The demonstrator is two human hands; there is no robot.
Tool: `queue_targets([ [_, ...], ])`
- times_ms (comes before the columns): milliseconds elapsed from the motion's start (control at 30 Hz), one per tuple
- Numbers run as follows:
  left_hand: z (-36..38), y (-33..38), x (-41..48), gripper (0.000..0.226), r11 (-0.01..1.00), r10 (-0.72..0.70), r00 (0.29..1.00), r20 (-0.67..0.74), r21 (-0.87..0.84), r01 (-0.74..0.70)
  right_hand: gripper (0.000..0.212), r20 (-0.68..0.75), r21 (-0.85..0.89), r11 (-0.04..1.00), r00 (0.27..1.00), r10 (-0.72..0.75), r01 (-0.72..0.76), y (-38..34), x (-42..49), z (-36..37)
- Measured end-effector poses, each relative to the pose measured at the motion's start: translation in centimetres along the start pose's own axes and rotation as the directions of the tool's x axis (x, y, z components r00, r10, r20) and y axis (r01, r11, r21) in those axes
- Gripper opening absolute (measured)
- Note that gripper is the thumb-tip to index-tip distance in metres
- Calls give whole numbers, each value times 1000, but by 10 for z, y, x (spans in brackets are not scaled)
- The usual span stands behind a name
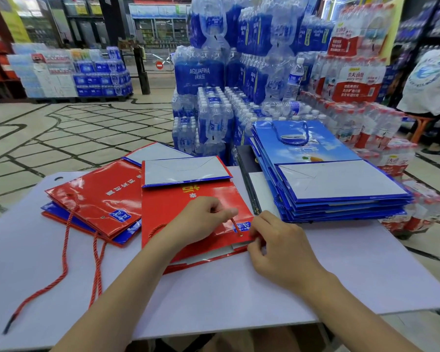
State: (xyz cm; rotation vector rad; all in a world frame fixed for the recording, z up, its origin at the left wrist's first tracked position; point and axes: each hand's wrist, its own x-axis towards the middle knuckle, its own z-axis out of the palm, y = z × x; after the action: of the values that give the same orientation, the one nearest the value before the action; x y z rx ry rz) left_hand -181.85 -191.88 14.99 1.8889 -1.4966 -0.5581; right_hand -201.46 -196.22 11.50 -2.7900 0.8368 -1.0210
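Left of the flat red bag [173, 201], just beside it, we note a pile of red bags [94, 199] with loose cords [98, 270] trailing over the table [239, 301]. On the flat red bag our left hand [198, 219] pinches its red cord [235, 226] near the eyelet. At its right near corner our right hand [282, 250] curls its fingers on the rim. Right of it, apart, lies a stack of blue bags [328, 179].

Glossy red paper gift bag [188, 199] with yellow lettering on pale lilac flat tabletop [239, 288].
Small blue label [242, 226] and twisted red cord handle [235, 224]; stacked blue cloud-printed paper bags [315, 151] with white flaps edged in blue.
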Motion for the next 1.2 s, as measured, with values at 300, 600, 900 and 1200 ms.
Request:
queue_targets([
  [300, -33, -6, 18, 33, 999, -26, 997, -70, 35, 28, 41, -91, 38, 999, 996, 6, -3, 10, 5, 15],
  [600, -37, -29, 8, 34, 866, -22, 973, -231, 481, 134, 42, -56, 82, 996, 997, 50, -45, 12, 6, 17],
  [900, -29, -55, -45, 49, 799, -30, 978, -205, 583, 147, 40, -32, -31, 995, 995, 94, -95, 5, 6, 10],
  [1200, -20, -57, -56, 53, 871, 79, 940, -331, 482, 96, 45, 154, -319, 885, 903, 401, -339, -37, 12, -12],
])
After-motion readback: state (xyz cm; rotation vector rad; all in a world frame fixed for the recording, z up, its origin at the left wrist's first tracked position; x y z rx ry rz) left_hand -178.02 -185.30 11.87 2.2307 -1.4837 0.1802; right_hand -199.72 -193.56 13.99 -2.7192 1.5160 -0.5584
